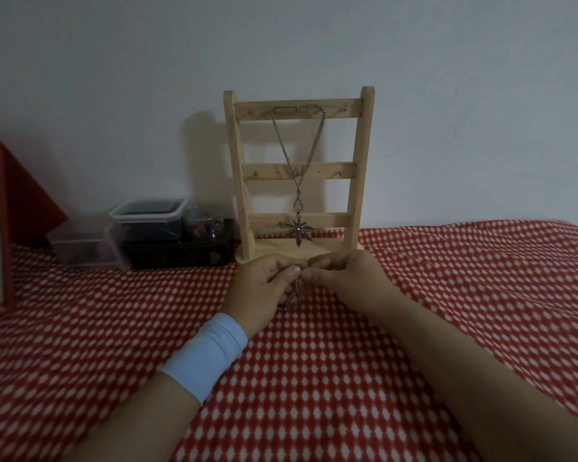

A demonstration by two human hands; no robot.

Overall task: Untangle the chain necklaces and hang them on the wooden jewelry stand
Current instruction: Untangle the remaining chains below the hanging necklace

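Held chain (291, 295) mostly hidden in grasp; red frame (27, 195) cut by left edge.

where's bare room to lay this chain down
Bare: the red dotted cloth right of the wooden stand, back to the wall, and the strip between the forearms. Crowded: clear containers and a black box left of the stand; the left hand and right hand grip the chain at its base.

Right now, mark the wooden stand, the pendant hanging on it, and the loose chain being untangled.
wooden stand (363, 145): head view, right upright, mid-height.
pendant (300, 232): head view, centre of the leaf shape.
loose chain (295, 286): head view, dangling strands, mid-length.
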